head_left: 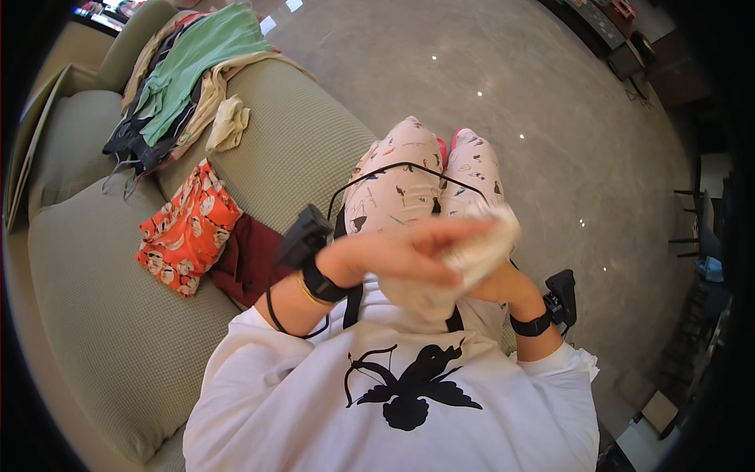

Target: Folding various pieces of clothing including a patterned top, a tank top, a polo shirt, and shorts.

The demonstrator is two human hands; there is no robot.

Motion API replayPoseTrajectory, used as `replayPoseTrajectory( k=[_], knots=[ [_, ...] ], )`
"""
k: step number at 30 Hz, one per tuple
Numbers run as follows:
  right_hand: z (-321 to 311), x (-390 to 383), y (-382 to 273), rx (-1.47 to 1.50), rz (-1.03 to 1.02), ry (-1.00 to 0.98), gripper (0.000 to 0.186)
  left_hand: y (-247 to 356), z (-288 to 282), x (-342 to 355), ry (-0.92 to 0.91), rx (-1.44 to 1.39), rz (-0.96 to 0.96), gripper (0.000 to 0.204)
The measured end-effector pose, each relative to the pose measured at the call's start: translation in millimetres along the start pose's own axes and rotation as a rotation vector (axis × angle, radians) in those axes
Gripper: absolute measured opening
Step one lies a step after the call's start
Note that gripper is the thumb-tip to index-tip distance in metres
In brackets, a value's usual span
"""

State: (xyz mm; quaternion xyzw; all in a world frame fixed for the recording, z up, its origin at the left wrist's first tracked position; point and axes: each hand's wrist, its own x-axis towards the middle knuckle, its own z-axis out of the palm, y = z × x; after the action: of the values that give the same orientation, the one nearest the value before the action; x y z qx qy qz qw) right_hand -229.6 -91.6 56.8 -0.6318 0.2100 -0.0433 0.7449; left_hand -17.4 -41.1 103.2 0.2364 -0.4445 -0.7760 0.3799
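Over my lap, my left hand [393, 252] is blurred by motion, its thumb and fingers around a crumpled white cloth [494, 244]. My right hand [503, 282] is partly hidden behind that cloth and also holds it. Black straps with small devices circle both wrists, and a black cord arches across my patterned pale trousers [393, 189]. To my left on the sofa, a folded red patterned garment [189, 228] lies on a dark maroon cloth [244, 263].
A green sofa [102, 322] runs along my left, bearing a pile of green, navy and beige clothes [189, 79] and a small cream folded item [228, 126]. The glossy grey floor [550, 118] is ahead and right, with dark furniture [629, 55] and chairs at the far edges.
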Motion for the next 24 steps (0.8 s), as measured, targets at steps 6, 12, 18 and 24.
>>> replayPoseTrajectory(
  k=[6,12,18,24],
  knots=[
    [-6,7,-42,-0.414,-0.378,0.461,0.019,-24,-66,-4,0.680,0.122,0.019,0.047],
    [-22,11,-59,-0.785,-0.596,0.755,0.016,-68,-53,1,1.029,0.348,0.082,0.032],
    [-7,20,-50,-0.247,-0.114,0.920,0.022,-70,1,19,0.585,-0.170,-0.479,0.045],
    [-26,19,-44,0.867,-0.215,0.772,0.045,-68,-7,26,0.544,-0.443,-0.189,0.047]
  ],
)
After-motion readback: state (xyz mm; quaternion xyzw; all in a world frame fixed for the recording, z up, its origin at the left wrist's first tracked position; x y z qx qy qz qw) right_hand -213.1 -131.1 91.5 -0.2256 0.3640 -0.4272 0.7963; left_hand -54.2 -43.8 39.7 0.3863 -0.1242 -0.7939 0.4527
